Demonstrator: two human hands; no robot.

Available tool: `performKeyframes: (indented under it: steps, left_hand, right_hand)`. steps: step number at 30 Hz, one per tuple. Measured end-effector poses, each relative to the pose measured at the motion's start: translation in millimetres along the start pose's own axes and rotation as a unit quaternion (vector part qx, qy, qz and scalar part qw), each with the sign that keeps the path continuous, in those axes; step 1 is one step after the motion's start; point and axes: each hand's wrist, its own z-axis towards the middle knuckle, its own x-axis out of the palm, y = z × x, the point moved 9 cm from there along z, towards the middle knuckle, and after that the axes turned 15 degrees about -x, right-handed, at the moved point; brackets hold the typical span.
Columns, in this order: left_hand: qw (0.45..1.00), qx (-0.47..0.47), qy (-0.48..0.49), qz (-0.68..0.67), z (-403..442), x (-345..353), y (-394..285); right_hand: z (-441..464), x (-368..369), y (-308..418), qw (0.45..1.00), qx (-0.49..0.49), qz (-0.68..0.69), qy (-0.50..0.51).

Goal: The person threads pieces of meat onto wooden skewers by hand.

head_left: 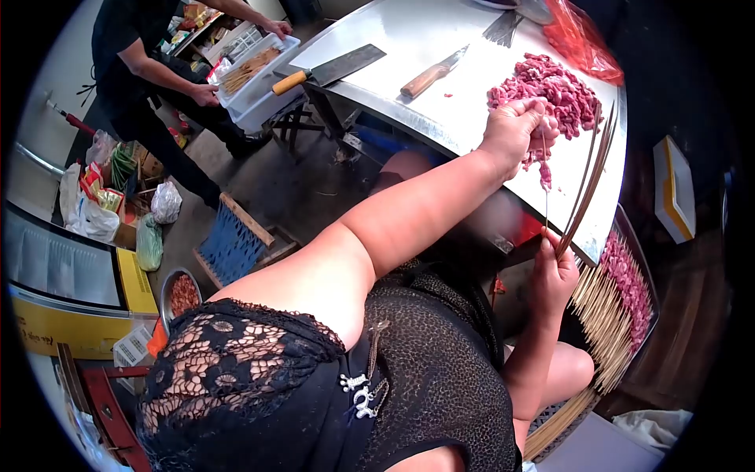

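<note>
My left hand (519, 134) reaches over the metal table (448, 130), its fingers closed around pieces of raw red meat on a thin skewer (546, 206). A small chunk of meat (545, 175) shows on the skewer just below these fingers. Lower down, my right hand (554, 271) grips the bare end of that skewer, along with a few more long brown skewers (591, 185) fanning upward past the table edge. Close beyond my left hand lies a pile of cut raw meat (550, 90). Some of the meat in my left fingers is hidden.
A cleaver (346, 67) and a wooden-handled knife (432, 72) lie on the table, near a red plastic bag (582, 43). At right, a tray holds many meat skewers (613, 315). Another person (149, 71) carries a white bin (255, 82). A blue stool (236, 244) stands at left.
</note>
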Motion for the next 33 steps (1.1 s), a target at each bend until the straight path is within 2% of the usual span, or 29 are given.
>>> performKeyframes:
  steps: [3, 7, 9, 11, 12, 17, 23, 28, 30, 33]
  left_hand:
    - [0.991, -0.074, 0.076, 0.079, 2, 8, 6]
    - [0.992, -0.049, 0.083, 0.081, -8, 10, -5]
    - [0.987, -0.064, 0.079, 0.126, -8, 10, -3]
    - [0.98, -0.078, 0.099, 0.156, -5, 10, 4]
    - [0.983, -0.055, 0.102, 0.14, -3, 12, 4]
    - [0.994, -0.074, 0.063, 0.039, -7, 11, 3]
    - [0.99, -0.06, 0.071, 0.104, -6, 14, 5]
    - [0.99, -0.091, 0.07, 0.087, -5, 5, 23]
    - [0.984, -0.125, 0.099, 0.081, -8, 9, 33]
    - [0.975, -0.171, 0.135, 0.054, -12, 17, 58]
  right_hand:
    - [4, -17, -5, 0.997, -0.012, -0.076, 0.018]
    - [3, -21, -7, 0.996, -0.002, -0.075, 0.04]
    - [6, -20, -2, 0.992, -0.042, -0.103, 0.056]
    - [5, -21, -4, 0.994, -0.009, -0.092, 0.052]
    - [4, -24, -5, 0.994, 0.005, -0.098, 0.046]
    - [2, -19, -5, 0.999, 0.032, 0.004, 0.025]
    - [3, -20, -10, 0.999, 0.046, 0.004, 0.021]
    - [1, -11, -13, 0.996, 0.066, 0.054, 0.028]
    - [-2, -7, -18, 0.989, 0.111, 0.097, 0.023]
    - [-1, -6, -19, 0.988, 0.117, 0.098, 0.005]
